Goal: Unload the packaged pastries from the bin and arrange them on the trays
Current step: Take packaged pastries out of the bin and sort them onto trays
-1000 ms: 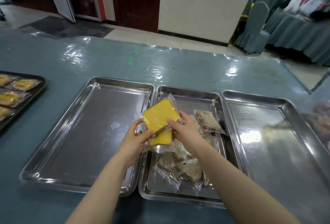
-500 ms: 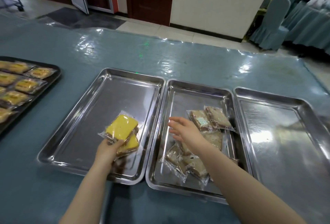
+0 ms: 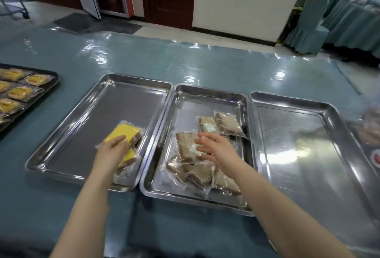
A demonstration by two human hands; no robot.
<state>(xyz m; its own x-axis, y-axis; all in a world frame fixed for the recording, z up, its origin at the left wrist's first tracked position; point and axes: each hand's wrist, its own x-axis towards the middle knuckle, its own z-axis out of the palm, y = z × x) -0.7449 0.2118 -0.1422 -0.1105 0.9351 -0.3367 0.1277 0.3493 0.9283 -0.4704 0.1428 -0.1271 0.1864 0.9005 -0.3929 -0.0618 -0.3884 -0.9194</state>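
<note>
Three steel trays stand side by side: a left tray, a middle tray and a right tray. My left hand rests on two wrapped yellow cake slices lying in the left tray's near right corner, fingers lying over the upper one. My right hand hovers with straight fingers over the middle tray, just above a pile of several wrapped brown pastries. Two more brown packs lie further back in that tray.
A black tray with several wrapped yellow pastries sits at the far left of the plastic-covered blue table. Something blurred and clear-wrapped shows at the right edge. Covered chairs and tables stand behind.
My left hand has lowered the two yellow slices from above the trays' joint down into the left tray. My right hand let go of them and moved over the brown pastries.
</note>
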